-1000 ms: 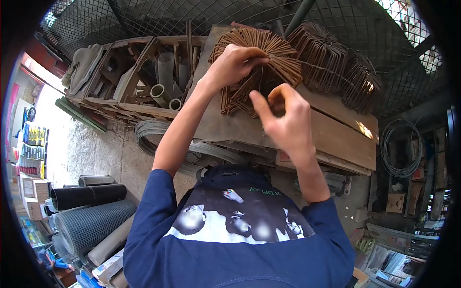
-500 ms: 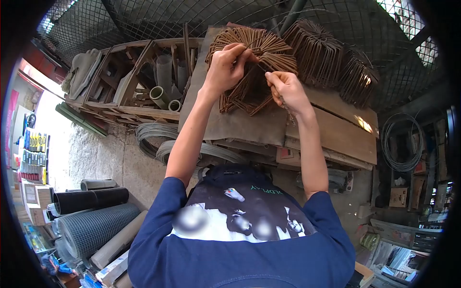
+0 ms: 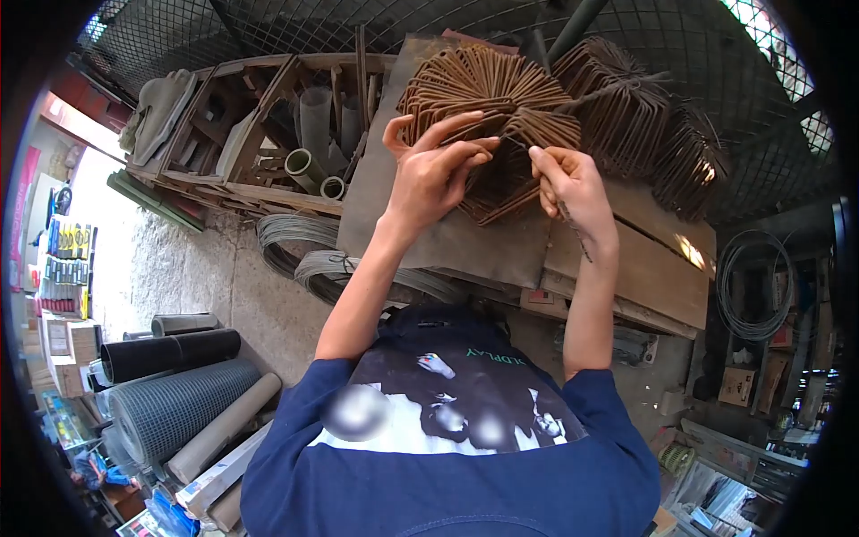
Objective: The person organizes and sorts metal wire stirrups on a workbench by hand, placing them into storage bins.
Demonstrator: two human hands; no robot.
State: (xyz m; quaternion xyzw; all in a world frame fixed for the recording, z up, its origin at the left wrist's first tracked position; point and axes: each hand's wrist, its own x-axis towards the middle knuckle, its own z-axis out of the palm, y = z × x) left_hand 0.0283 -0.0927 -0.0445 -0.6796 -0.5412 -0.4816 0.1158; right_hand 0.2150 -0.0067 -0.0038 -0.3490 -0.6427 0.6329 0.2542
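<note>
A fanned bundle of rusty bent steel stirrups (image 3: 488,85) stands on the wooden bench in front of me. At its near side is my left hand (image 3: 434,174), its fingers apart and no object visible in it. My right hand (image 3: 573,188) is beside the bundle's lower right, thumb and forefinger pinched on the end of a thin dark wire. That wire runs toward the bundle's middle, where the bars bunch together. A dark strand also hangs along my right wrist.
More stirrup bundles (image 3: 617,107) stand at the right on the bench (image 3: 626,246). Wooden bins (image 3: 277,201) with pipes adjoin it at the left. Wire coils (image 3: 327,268) lie below on the floor. Mesh rolls (image 3: 183,407) are at lower left, and wire mesh forms the back wall.
My left hand has come down from the bundle's middle and its fingers have opened. The right hand has shifted slightly right and down in view, still pinched. The view has shifted a little.
</note>
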